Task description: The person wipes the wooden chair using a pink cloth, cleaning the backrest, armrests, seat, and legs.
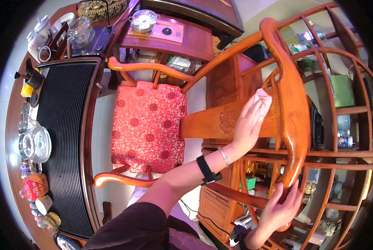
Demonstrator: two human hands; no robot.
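Note:
A wooden armchair point(294, 103) with a red patterned cushion point(149, 125) stands before me. My left hand point(250, 125) holds a crumpled pale pink cloth point(261, 101) against the upper part of the carved back splat point(205, 125), beside the curved top rail. Lower right, my right hand point(281, 204) grips the near end of that rail, thumb on one side and fingers on the other. The palm side of my left hand is hidden.
On the left is a tea table with a ribbed black tray point(69, 140), a glass teapot point(37, 145) and cups along its edge. Wooden display shelves point(355, 153) with jars and boxes stand close behind the chair. A side table point(186, 47) holds a glass pot point(143, 21).

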